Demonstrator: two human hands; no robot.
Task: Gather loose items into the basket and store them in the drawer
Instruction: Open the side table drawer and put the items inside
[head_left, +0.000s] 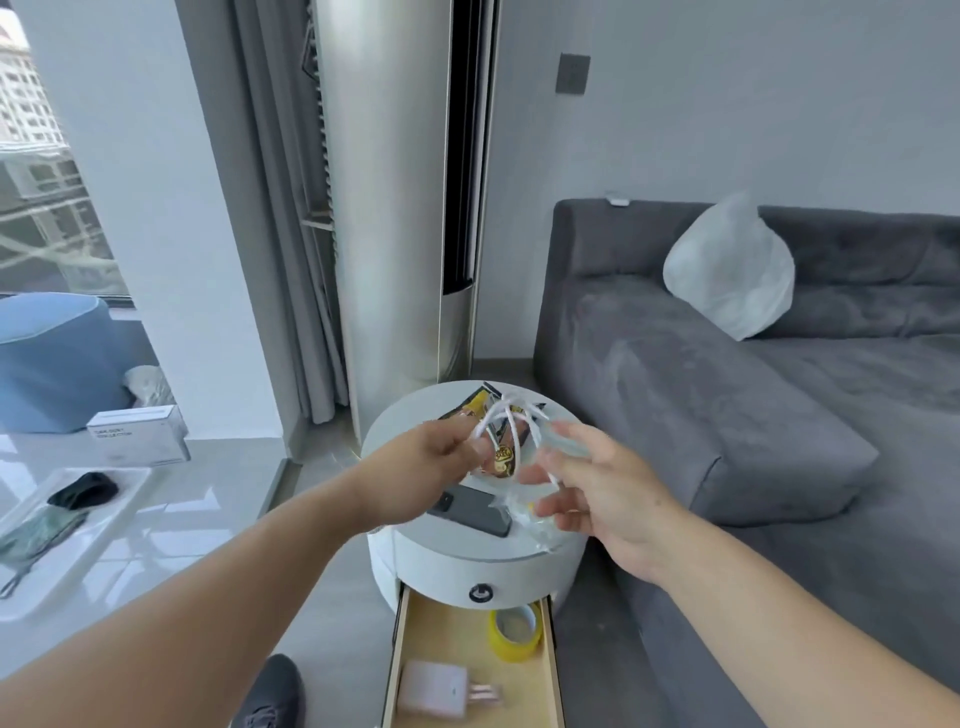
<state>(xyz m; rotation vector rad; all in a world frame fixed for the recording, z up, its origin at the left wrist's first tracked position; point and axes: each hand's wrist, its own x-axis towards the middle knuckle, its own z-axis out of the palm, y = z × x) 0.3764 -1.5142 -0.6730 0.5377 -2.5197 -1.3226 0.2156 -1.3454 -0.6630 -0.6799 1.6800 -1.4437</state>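
A looped white cable (506, 423) hangs between both hands above the round white side table (415, 551). My left hand (415, 467) pinches one end of it. My right hand (597, 483) has its fingers spread, with the cable's other end running across them. On the tabletop lie a dark phone (475, 512), a yellow and black snack packet (475, 410) and a clear plastic wrapper (519, 512). The lower drawer (467, 675) stands pulled out, with a yellow tape roll (514, 631) and a white charger plug (441, 688) inside. I see no basket.
A grey sofa (727, 415) with a white plastic bag (730, 270) stands right of the table. A tall silver air conditioner (395, 208) rises behind it. At left, a white tray (93, 519) holds dark items, beside a white box (137, 434). A grey shoe (275, 696) shows below.
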